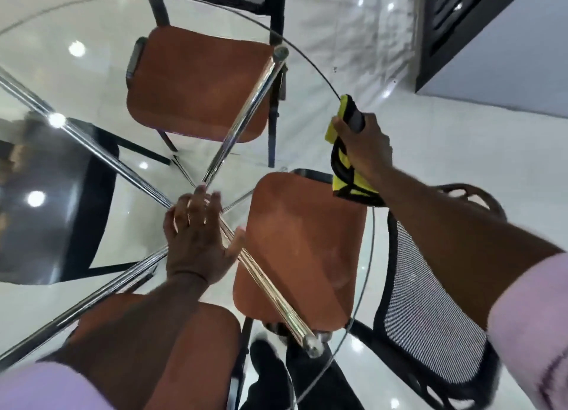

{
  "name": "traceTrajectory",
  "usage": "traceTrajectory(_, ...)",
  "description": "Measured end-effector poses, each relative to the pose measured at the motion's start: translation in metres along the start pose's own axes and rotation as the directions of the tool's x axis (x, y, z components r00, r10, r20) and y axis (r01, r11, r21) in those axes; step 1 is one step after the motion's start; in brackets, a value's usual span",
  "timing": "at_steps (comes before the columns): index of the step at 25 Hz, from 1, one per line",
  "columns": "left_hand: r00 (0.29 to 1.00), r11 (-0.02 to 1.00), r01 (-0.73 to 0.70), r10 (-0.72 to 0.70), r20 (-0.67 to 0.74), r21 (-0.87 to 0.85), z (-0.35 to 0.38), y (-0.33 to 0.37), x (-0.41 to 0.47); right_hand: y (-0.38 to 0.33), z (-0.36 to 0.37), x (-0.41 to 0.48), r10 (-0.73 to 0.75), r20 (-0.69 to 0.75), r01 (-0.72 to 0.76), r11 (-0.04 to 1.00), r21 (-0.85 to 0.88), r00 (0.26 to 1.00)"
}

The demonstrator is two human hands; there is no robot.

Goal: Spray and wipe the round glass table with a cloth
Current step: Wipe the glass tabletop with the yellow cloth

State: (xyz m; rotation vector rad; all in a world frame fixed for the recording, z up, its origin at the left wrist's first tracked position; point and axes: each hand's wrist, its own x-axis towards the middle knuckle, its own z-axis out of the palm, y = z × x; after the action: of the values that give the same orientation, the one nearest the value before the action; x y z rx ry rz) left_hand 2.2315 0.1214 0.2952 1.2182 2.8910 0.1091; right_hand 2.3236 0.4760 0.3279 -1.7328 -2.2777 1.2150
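The right hand [362,145] grips a yellow-and-black cloth [341,180] in curled fingers at the right rim of the glass table [316,71]. The cloth looks soft and light, probably best bunched in the palm. The left hand [199,240] lies flat with fingers spread near the centre of the glass, which is likely hard, slick and fragile. Orange chair seats [199,84] show beneath.

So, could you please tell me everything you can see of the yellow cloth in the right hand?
The cloth is bright yellow with black bands, soft-looking and bunched. The right hand grips its middle at the rim of the glass table; one end sticks up past the fingers, the other hangs below the wrist.
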Motion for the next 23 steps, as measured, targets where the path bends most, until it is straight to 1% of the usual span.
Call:
traceTrajectory(4, 1.0, 1.0, -0.015, 0.015, -0.019, -0.003, 0.001, 0.0, -0.002, 0.068, 0.004, -0.079, 0.11, -0.064, -0.098, 0.982, 0.161, 0.992)
traceTrajectory(6, 1.0, 1.0, 0.008, -0.008, -0.015, -0.006, 0.004, -0.002, -0.002, 0.095, 0.015, -0.122, 0.163, -0.134, -0.126, 0.961, 0.246, 0.978)
traceTrajectory(10, 1.0, 0.995, -0.022, 0.021, -0.012, -0.096, -0.003, -0.003, -0.005, 0.14, 0.044, -0.224, 0.284, -0.212, -0.198, 0.915, 0.351, 0.935)
traceTrajectory(13, 0.993, 0.989, -0.097, 0.088, -0.077, -0.113, -0.003, -0.01, -0.043, 0.154, 0.076, -0.285, 0.395, -0.189, -0.277, 0.848, 0.453, 0.899)
traceTrajectory(15, 0.982, 0.981, -0.172, 0.163, -0.097, -0.088, -0.003, -0.014, -0.089, 0.163, 0.098, -0.317, 0.436, -0.198, -0.312, 0.835, 0.454, 0.878)
traceTrajectory(16, 0.975, 0.974, -0.21, 0.202, -0.092, -0.087, -0.003, -0.017, -0.116, 0.165, 0.108, -0.335, 0.425, -0.217, -0.301, 0.847, 0.439, 0.879)
traceTrajectory(17, 0.966, 0.964, -0.249, 0.24, -0.092, -0.092, -0.002, -0.02, -0.139, 0.165, 0.117, -0.352, 0.383, -0.255, -0.27, 0.882, 0.386, 0.888)
traceTrajectory(18, 0.957, 0.954, -0.283, 0.275, -0.089, -0.097, -0.003, -0.025, -0.157, 0.162, 0.122, -0.368, 0.294, -0.309, -0.215, 0.939, 0.267, 0.904)
traceTrajectory(19, 0.95, 0.945, -0.31, 0.303, -0.078, -0.1, -0.004, -0.031, -0.168, 0.159, 0.123, -0.377, 0.155, -0.364, -0.131, 0.987, 0.092, 0.918)
traceTrajectory(20, 0.943, 0.938, -0.332, 0.328, -0.053, -0.098, -0.004, -0.039, -0.173, 0.157, 0.121, -0.377, -0.025, -0.37, -0.015, 0.994, -0.105, 0.929)
traceTrajectory(21, 0.938, 0.934, -0.348, 0.347, -0.028, -0.079, -0.004, -0.05, -0.172, 0.154, 0.115, -0.371, -0.23, -0.325, 0.136, 0.948, -0.286, 0.917)
traceTrajectory(22, 0.938, 0.937, -0.347, 0.347, -0.003, -0.047, -0.005, -0.06, -0.169, 0.155, 0.106, -0.357, -0.441, -0.216, 0.322, 0.846, -0.426, 0.871)
traceTrajectory(23, 0.948, 0.948, -0.319, 0.319, 0.005, -0.018, -0.006, -0.07, -0.166, 0.158, 0.094, -0.337, -0.626, -0.083, 0.504, 0.693, -0.516, 0.775)
